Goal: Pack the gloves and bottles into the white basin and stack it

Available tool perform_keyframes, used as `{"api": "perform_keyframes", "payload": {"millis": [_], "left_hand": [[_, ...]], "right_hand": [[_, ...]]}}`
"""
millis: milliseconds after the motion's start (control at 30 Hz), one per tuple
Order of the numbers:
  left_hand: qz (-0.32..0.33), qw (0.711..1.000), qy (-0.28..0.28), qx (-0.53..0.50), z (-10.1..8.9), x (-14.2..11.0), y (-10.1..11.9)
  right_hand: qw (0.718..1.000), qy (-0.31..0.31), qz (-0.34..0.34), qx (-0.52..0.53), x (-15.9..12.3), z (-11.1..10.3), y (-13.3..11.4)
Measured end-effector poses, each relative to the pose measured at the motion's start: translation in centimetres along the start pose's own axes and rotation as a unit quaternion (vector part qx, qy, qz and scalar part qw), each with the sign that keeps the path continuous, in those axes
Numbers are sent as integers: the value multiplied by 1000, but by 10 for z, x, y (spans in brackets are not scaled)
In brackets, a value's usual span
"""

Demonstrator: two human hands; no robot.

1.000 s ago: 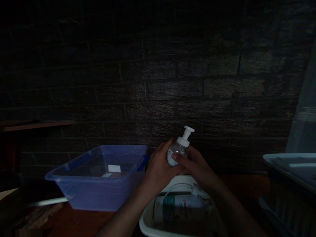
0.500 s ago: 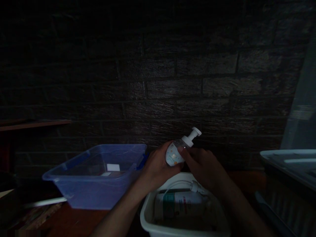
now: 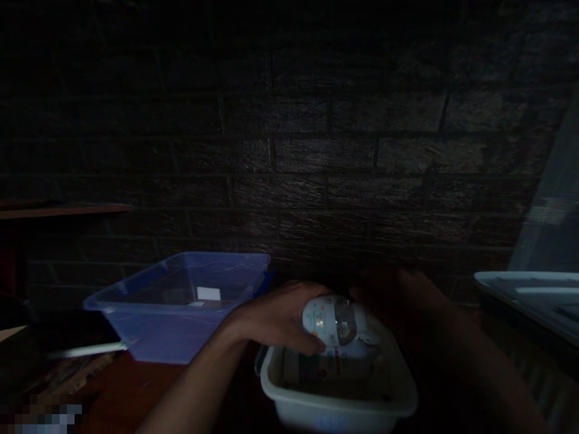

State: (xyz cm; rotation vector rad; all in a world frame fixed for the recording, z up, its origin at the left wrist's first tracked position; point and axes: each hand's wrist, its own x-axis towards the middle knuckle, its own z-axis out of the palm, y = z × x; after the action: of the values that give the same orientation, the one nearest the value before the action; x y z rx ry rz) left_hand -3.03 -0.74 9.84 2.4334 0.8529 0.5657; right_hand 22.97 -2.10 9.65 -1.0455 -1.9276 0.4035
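Note:
My left hand (image 3: pixel 275 319) is closed around a small clear pump bottle (image 3: pixel 330 319) with a white printed label. The bottle lies tipped on its side, just above a white tub (image 3: pixel 339 411). A larger white bottle with a teal label (image 3: pixel 335 361) lies inside the tub, under the small one. My right hand (image 3: pixel 402 295) is at the pump end of the small bottle, on its right. It is very dark there, so its fingers and the pump head are hard to make out.
A translucent blue bin (image 3: pixel 181 301) with a white slip inside stands to the left of the tub on a reddish-brown table. A grey lidded container (image 3: pixel 525 295) sits at the right edge. A dark brick wall rises close behind, and a shelf (image 3: pixel 63 211) sticks out at far left.
The small pump bottle has gone from upright in both hands to lying on its side, and has been lowered to the white tub. Both hands moved down with it.

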Motion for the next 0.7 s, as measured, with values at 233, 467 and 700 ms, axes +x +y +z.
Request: {"api": "perform_keyframes", "payload": {"millis": [233, 467, 700], "left_hand": [[20, 999, -39, 11, -1, -4, -4], [-16, 998, -41, 33, -2, -6, -5], [-54, 993, -87, 60, 11, -5, -5]], "right_hand": [[984, -152, -16, -86, -18, 4, 7], [983, -156, -17, -95, -13, 13, 17], [948, -310, 43, -61, -3, 21, 9]]}}
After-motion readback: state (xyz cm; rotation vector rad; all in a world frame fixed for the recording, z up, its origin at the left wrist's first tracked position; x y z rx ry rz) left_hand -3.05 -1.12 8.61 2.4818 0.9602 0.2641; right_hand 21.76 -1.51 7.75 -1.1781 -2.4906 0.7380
